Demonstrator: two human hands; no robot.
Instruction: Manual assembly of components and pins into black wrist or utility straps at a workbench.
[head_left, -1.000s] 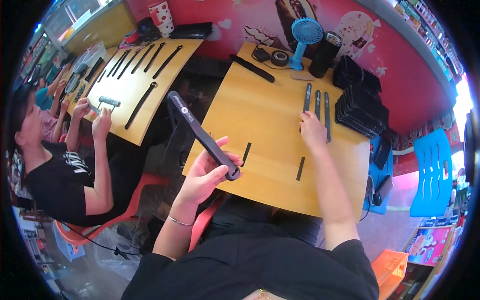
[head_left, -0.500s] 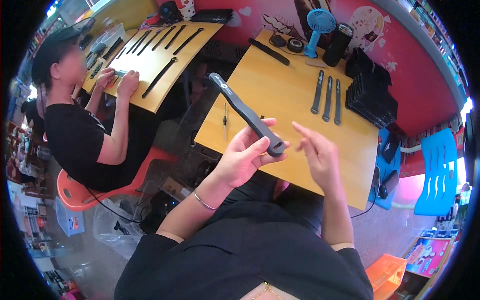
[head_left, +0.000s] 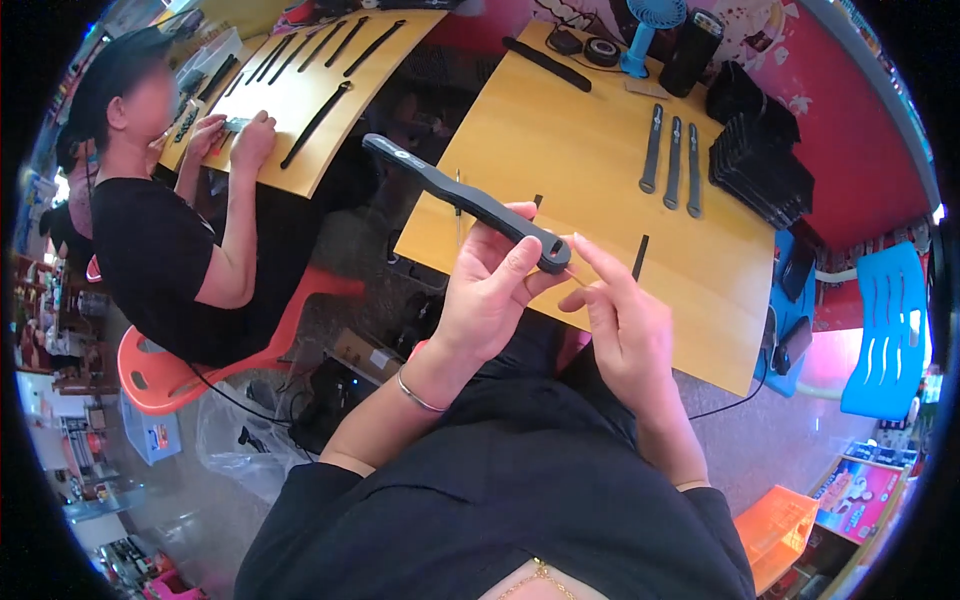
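Note:
My left hand (head_left: 487,290) is closed around a thick dark grey strap (head_left: 452,190), possibly several layers stacked, gripped near its rounded end with a slot. The strap's long tail points up and left over the table edge. Close against the slotted end is my right hand (head_left: 632,335), index finger stretched toward it and thumb apart. Whether the right fingertips pinch anything cannot be made out. Two short dark strips, one (head_left: 640,257) beyond my right hand and another (head_left: 538,202) beyond my left, lie on the yellow table (head_left: 590,160).
Three grey straps (head_left: 675,165) lie at the right beside a black stack (head_left: 757,170). Behind are a long black strap (head_left: 547,65), a blue fan (head_left: 640,45) and a black bottle (head_left: 692,55). A thin tool (head_left: 458,205) lies left. A co-worker (head_left: 150,240) sits at another table.
My right hand has moved left to the strap's slotted end, uncovering a short dark strip on the table. The strap has swung slightly lower and left. The view has shifted a little.

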